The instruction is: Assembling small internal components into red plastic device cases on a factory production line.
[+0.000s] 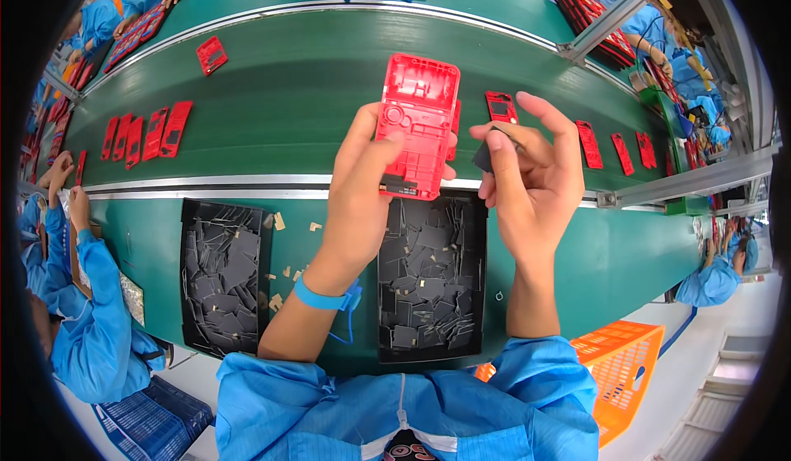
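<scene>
My left hand (360,173) grips a red plastic casing half (418,123), held up with its moulded ribs and cavities facing me. A black strip lies along the casing's lower end. Behind it, another red piece is partly hidden. Just to the right, my right hand (531,164) pinches a small dark grey pad (484,158) between thumb and fingers, apart from the casing. Below my hands stands a black tray (382,296) heaped with similar grey pads (424,284). A second black tray (186,296) of such pads is further left.
Red casings (177,129) lie on the green conveyor belt (305,107) to the left, with others (588,144) to the right. Small beige scraps (279,221) dot the bench. Orange crate (614,370) stands at lower right. Co-workers in blue (103,329) sit nearby; a metal bar (700,179) crosses at right.
</scene>
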Available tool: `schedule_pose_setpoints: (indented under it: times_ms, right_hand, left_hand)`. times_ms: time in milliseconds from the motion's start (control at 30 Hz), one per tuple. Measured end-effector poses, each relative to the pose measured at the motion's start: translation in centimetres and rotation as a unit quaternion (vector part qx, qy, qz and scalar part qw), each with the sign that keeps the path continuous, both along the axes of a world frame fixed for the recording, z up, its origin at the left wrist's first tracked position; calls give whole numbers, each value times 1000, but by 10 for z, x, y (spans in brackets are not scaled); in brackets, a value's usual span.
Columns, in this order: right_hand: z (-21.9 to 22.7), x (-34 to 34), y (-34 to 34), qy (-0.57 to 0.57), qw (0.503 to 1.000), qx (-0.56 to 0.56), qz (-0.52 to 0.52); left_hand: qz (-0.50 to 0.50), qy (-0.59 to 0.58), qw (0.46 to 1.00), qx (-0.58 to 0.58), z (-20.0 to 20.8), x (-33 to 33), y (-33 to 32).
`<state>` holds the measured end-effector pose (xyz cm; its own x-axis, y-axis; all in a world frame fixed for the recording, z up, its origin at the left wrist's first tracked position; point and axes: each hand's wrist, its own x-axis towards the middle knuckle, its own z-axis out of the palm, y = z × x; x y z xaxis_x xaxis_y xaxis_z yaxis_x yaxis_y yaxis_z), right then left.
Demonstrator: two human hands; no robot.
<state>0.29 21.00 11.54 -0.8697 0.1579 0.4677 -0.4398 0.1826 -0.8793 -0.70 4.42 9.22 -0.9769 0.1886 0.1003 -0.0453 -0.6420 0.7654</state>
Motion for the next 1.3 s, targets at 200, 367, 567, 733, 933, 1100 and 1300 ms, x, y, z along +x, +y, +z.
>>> schedule_pose_setpoints:
  times_ms: [200,367,567,733,933,1100,1300]
  right_hand:
    - [-9,-5,12,9,995,95,-7]
    - [-7,-5,12,59,993,100,12]
    - [4,6,16,-8,997,-35,65]
    - [6,7,17,17,996,50,70]
    - [3,9,13,-65,994,-58,63]
    - [6,7,11,-91,987,-112,75]
    - [3,7,11,-84,987,-107,88]
  left_hand:
    - [28,9,998,-62,-2,-2,3]
    - [41,27,998,-42,-10,-4,9]
    - [38,44,998,-28,-4,-3,11]
    - [14,39,998,-38,0,0,7]
    - [5,38,997,-74,-2,1,6]
    - [-3,25,998,-66,6,3,6]
    - [5,43,997,-56,5,4,7]
